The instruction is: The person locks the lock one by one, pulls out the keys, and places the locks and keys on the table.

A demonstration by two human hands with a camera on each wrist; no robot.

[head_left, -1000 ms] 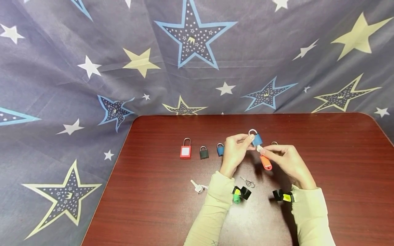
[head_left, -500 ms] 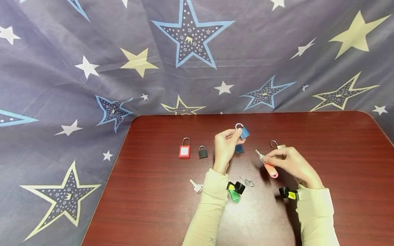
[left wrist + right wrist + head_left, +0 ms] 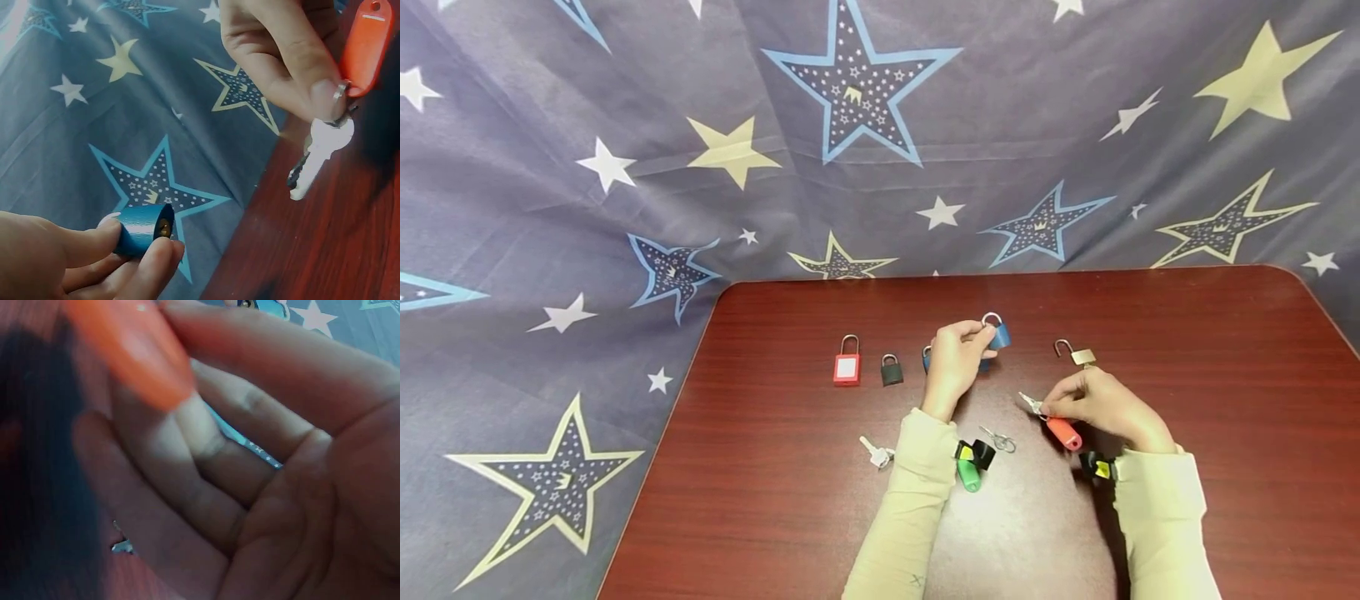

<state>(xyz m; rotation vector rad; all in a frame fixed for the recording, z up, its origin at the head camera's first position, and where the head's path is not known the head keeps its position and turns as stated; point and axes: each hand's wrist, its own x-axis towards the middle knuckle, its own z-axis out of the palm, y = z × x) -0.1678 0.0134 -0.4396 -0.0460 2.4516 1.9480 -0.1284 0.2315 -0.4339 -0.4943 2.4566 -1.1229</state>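
Observation:
My left hand (image 3: 955,362) grips a blue padlock (image 3: 999,336) between thumb and fingers above the table. In the left wrist view the brass keyhole end of this padlock (image 3: 137,230) faces right, with no key in it. My right hand (image 3: 1105,408) pinches a silver key (image 3: 1030,403) by its ring, and an orange key tag (image 3: 1063,433) hangs from it. The key (image 3: 322,150) points down and left in the left wrist view, apart from the padlock. Close up in the right wrist view, the orange tag (image 3: 137,350) is blurred.
On the wooden table (image 3: 775,500) stand a red padlock (image 3: 847,367), a black padlock (image 3: 891,371) and another blue padlock (image 3: 927,358), partly behind my left hand. A brass padlock (image 3: 1083,357) has its shackle open. Nearer lie a key (image 3: 877,453), a small key ring (image 3: 1002,441) and a green tag (image 3: 969,475).
The key was at the blue padlock's underside a second ago; now they are apart. My left hand has shifted left with the padlock, and my right hand has lowered with the key and tag.

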